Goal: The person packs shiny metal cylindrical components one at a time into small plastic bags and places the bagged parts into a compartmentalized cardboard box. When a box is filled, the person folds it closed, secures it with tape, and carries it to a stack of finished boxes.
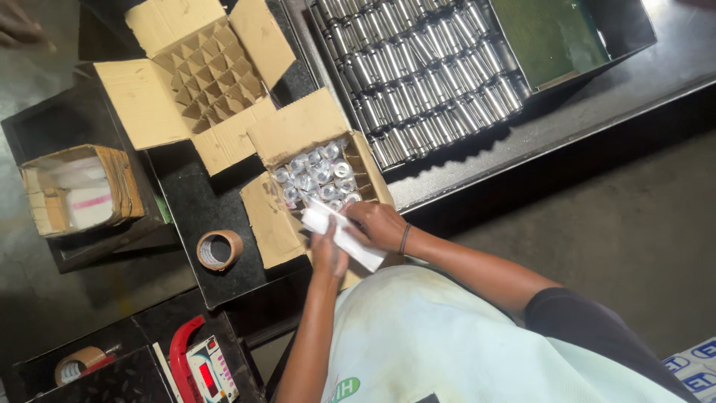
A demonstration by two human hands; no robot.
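Left hand [328, 252], right hand [379, 224] both gripping white wrapper [344, 236] over filled carton's [272, 224] near edge.

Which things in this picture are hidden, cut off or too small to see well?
- Head view: the white packet is partly covered by the left hand and right hand; its kind is unclear.
- The open box of wrapped pieces: its near rows are hidden by the hands and the packet.
- The metal cylinders run past the top edge.
- The red device is cut off by the bottom edge.
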